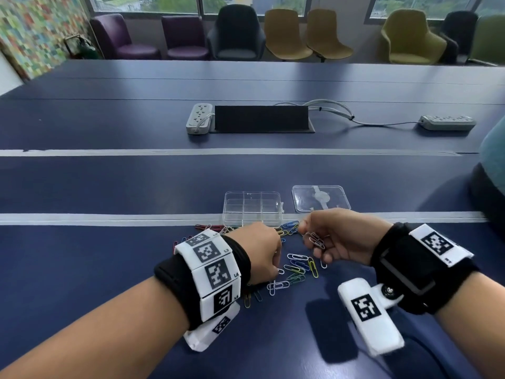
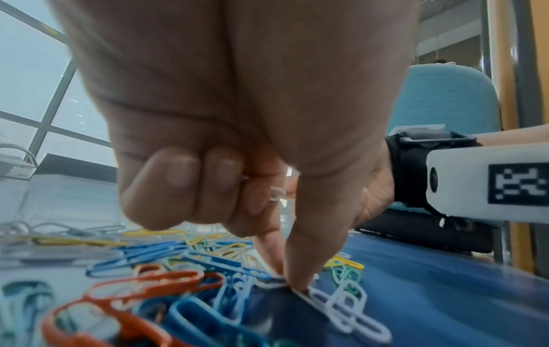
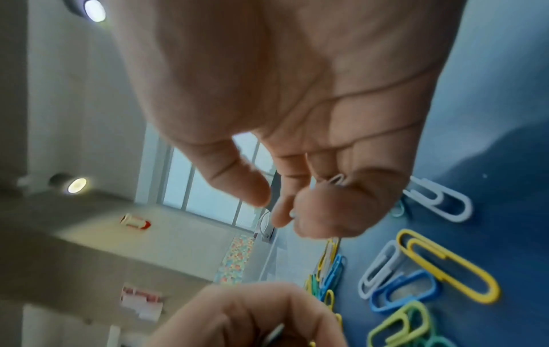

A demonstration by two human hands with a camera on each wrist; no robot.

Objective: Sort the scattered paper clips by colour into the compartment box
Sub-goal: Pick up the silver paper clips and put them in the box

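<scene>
Paper clips of several colours lie scattered on the blue table in front of a clear, empty compartment box. My left hand reaches down into the pile. In the left wrist view its thumb and forefinger pinch a white clip on the table, and another white clip shows between its curled fingers. My right hand hovers just right of the left, gripping a bunch of white clips in curled fingers; one end pokes out.
The box's clear lid lies to the right of the box. White tape lines cross the table. Farther back sit two power strips and a black cable hatch. A teal chair stands at the right edge.
</scene>
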